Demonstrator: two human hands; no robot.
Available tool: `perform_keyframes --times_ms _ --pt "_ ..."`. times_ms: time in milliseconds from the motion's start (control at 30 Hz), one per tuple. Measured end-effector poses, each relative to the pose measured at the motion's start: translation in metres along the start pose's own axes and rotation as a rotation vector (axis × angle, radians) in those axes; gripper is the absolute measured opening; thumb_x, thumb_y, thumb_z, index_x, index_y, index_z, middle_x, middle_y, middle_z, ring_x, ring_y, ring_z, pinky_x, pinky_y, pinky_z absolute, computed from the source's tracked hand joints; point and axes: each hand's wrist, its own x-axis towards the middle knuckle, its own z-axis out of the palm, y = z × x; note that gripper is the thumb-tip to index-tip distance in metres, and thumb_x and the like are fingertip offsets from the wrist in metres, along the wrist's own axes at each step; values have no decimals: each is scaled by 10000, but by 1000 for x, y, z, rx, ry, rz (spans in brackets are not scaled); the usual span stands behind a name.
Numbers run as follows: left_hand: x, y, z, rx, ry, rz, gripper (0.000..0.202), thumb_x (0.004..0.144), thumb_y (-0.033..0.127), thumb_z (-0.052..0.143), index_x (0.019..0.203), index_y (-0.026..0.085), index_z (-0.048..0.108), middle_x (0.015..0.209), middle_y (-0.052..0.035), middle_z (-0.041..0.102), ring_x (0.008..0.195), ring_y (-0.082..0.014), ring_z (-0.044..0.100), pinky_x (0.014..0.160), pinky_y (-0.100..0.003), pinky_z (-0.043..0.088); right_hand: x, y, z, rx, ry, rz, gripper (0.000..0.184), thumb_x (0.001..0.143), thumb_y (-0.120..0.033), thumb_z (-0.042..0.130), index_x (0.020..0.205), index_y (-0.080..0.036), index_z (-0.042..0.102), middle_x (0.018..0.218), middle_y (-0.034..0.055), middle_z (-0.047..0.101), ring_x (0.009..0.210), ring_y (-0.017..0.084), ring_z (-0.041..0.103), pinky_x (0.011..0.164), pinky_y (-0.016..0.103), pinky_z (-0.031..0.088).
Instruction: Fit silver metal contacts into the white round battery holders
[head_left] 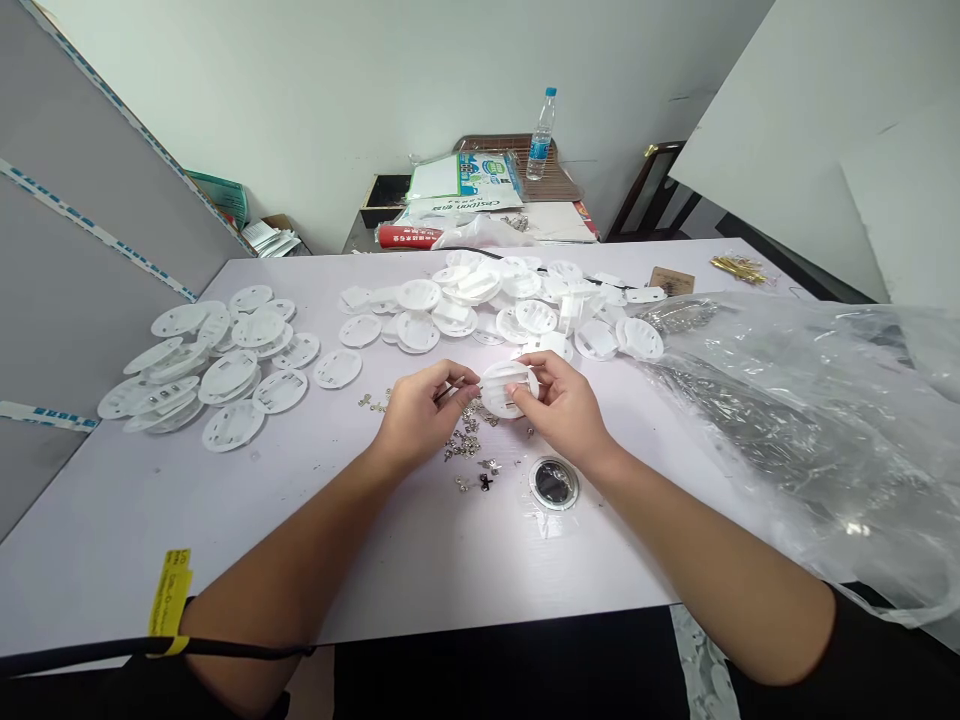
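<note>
Both of my hands meet above the middle of the white table (247, 530). My left hand (421, 415) and my right hand (564, 405) hold a round white plastic disc (507, 388) between them, with its face partly hidden by my fingers. A thin dark sliver shows at my left fingertips, too small to name. Below my hands lies a scatter of small metal clips (466, 442). Close to my right wrist sits a round disc with a black centre (553, 484), under clear film.
Several white discs lie heaped at left (202, 365) and at the far centre (487, 310). A large clear plastic bag (787, 430) covers the right side. Brass pins (739, 268) and a cardboard piece (671, 281) lie at the far edge. Behind stands a water bottle (541, 135).
</note>
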Motion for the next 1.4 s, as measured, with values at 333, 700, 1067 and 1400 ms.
perform_keyframes --times_ms 333,700,1067,1400 --pt "0 3 -1 105 29 65 106 841 267 691 892 207 762 633 28 572 523 -71 362 519 -233 339 -8 -6 3 -170 -7 -113 185 856 -300 699 1022 -221 675 854 16 700 761 161 702 660 281 590" --pt "0 4 -2 108 -4 -11 117 829 315 698 844 199 702 588 48 514 508 -76 336 495 -230 309 -11 -7 5 -262 -36 -151 207 871 -336 674 1029 -205 702 874 44 705 787 183 692 697 338 611" --pt "3 -5 2 -16 -30 -35 144 867 317 663 925 196 611 777 15 618 581 -82 430 533 -225 352 -11 -9 4 -57 -86 -84 183 829 -298 737 985 -209 704 861 25 723 759 161 696 663 288 586" --pt "7 -3 -2 -327 -176 -94 268 887 390 667 1014 157 630 891 -57 646 764 -131 592 655 -248 462 -8 -12 3 -7 -42 -79 183 834 -313 731 977 -202 704 858 29 731 755 167 698 674 313 600"
